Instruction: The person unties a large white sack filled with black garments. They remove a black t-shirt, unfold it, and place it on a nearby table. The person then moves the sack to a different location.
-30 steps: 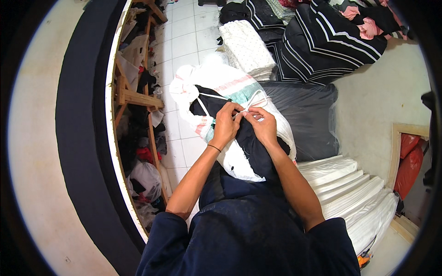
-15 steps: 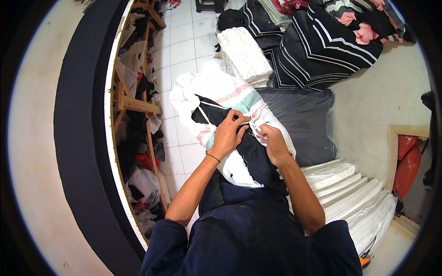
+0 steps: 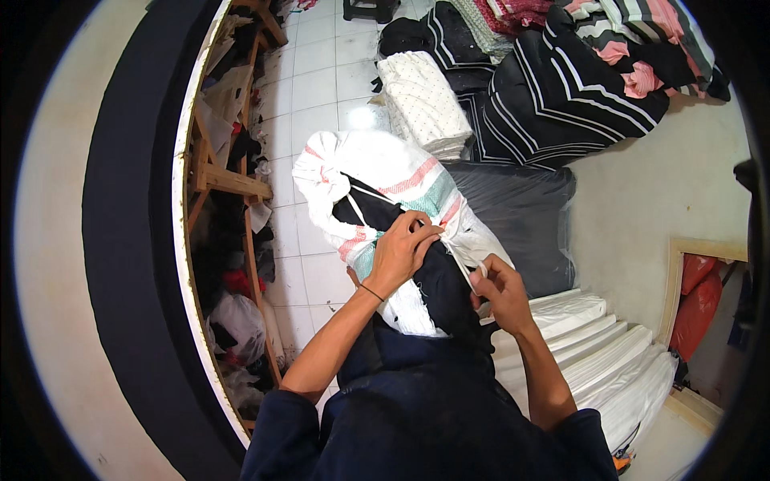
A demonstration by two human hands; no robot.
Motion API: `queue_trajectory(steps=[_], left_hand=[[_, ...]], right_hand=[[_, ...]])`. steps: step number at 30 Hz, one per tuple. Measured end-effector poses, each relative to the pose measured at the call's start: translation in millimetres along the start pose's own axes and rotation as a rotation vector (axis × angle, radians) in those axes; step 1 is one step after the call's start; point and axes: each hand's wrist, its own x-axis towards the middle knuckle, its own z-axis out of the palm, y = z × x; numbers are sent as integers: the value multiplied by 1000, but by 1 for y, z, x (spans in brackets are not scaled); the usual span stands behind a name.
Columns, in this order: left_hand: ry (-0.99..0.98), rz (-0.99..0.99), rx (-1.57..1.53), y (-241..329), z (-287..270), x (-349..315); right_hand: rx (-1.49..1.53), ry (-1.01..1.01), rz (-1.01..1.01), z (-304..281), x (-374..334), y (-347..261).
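A white woven sack [image 3: 377, 156] with red and green stripes lies in front of me, stuffed with black cloth [image 3: 441, 276] that shows through its open side. A white tie strip [image 3: 361, 196] crosses the gap toward the knotted far left corner. My left hand [image 3: 401, 252] is closed in a pinch on the sack's gathered edge near the middle. To its right, my right hand [image 3: 499, 293] pinches the end of a white strip [image 3: 463, 264], which runs taut from the gathered spot.
On the left stands a long table [image 3: 128, 240] with dark cloth on top and scraps heaped below. Folded white dotted fabric [image 3: 425, 96] and black striped bundles [image 3: 561, 88] lie beyond the sack. White folded stacks [image 3: 593, 345] sit at the right, beside a dark wrapped bale [image 3: 521, 216].
My right hand has moved right and slightly down, drawing the white strip out from the gathered edge. The left hand keeps its pinch at nearly the same spot.
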Motion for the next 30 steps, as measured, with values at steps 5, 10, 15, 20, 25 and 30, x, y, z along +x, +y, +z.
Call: queue_trajectory(steps=[5,10,15,20,25,30], left_hand=[[-39,78,27,-8,0,3],[6,-6,-175,-14,9,-2],[-91,-173,-266,-14,9,-11],[-52,-177,-306,-7,3,-13],[77,-151,-142,4,1,-18],[203,-97,-15,12,2,-23]], right_hand=[[-430,251,-564,3,17,-8],[-276,48,-156,6,22,1],[-263,220,-343,18,28,12],[-274,75,-364,25,32,22],[-308,129,-432,32,24,26],[-452,466,-725,46,49,24]])
